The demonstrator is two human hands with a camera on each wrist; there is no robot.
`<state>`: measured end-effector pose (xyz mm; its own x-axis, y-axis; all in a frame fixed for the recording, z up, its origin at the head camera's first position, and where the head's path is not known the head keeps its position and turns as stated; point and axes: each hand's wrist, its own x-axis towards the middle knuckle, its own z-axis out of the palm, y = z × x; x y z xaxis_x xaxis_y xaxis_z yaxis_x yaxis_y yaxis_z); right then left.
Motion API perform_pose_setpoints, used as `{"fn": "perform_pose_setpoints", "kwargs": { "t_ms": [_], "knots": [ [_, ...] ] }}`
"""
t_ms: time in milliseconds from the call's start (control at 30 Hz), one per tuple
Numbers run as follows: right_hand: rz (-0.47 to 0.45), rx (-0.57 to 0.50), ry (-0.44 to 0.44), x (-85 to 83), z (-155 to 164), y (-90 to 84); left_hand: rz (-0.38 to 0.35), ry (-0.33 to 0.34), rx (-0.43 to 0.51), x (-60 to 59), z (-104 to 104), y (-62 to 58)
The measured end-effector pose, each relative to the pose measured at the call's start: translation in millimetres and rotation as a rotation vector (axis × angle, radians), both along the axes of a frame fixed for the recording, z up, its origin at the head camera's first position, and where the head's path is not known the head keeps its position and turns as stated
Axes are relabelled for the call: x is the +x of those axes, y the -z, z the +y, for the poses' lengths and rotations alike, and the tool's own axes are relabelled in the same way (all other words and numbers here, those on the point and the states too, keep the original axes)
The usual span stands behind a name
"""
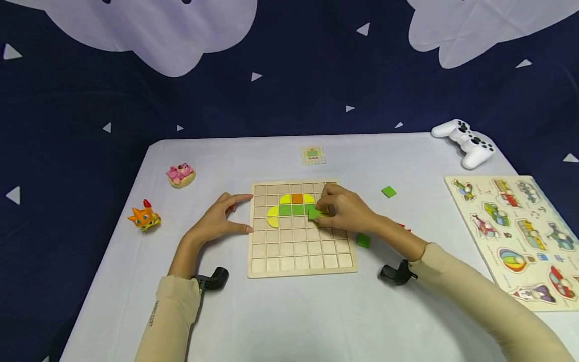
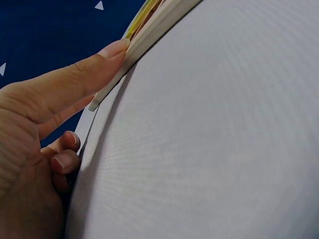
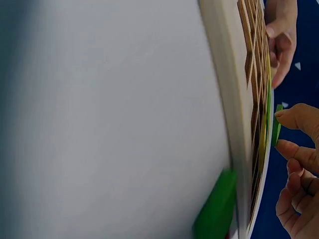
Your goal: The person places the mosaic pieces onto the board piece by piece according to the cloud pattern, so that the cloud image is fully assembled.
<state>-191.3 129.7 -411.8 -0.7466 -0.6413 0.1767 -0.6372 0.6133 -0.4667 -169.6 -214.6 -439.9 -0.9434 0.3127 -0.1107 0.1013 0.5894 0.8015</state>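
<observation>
Step in hand, as judged: setting a green tile (image 1: 312, 214) into the grid board (image 1: 287, 250). Right hand (image 1: 346, 207) pinches the tile above the board, at 1 o'clock from center. Left hand (image 1: 220, 216), thumb and forefinger spread, touches the board's edge near 9 o'clock. Next move calls for squaring the tile to a cell. Pattern card (image 1: 312, 155): 12 o'clock. Loose green tiles (image 1: 388, 191): 2 and 3 o'clock. Right forearm (image 1: 402, 236) partly covers red pieces (image 1: 401, 224), 3 o'clock.

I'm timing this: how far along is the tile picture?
Done: an orange tile, yellow pieces and several green tiles sit in the board. In hand: the right hand pinches another green tile over the board. Remaining, probably: loose green tiles and partly hidden red pieces on the table.
</observation>
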Motion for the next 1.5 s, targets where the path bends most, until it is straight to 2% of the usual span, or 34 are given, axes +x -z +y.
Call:
{"fn": "perform_pose_setpoints", "kwargs": {
  "t_ms": [467, 600, 833, 1000, 1133, 1300, 1500],
  "knots": [
    [0.063, 0.065, -0.125, 5.1, -47.7, 2.2, 0.001, -0.001, 0.002, -1.0, 0.7, 0.3],
    [0.079, 0.056, -0.11, 6.5, -52.0, 3.8, 0.003, 0.002, -0.001, -1.6, 2.0, -1.1],
    [0.047, 0.024, -0.051, 10.5, -58.5, 2.2, 0.004, 0.014, -0.009, -3.5, 2.5, -3.0],
    [0.037, 0.059, -0.044, 12.6, -58.9, 0.5, -0.005, 0.007, 0.002, -1.4, 1.1, 0.4],
    [0.063, 0.053, -0.04, 10.1, -46.9, -1.0, 0.002, 0.011, 0.005, -0.3, 0.2, 3.1],
    [0.077, 0.04, 0.059, 0.3, -11.1, -8.5, 0.0, 0.006, -0.015, -0.3, 0.1, 3.3],
    [0.04, 0.102, 0.286, -12.3, 48.7, -16.1, 0.001, 0.007, -0.017, -0.8, -0.7, 2.4]
  ]
}}
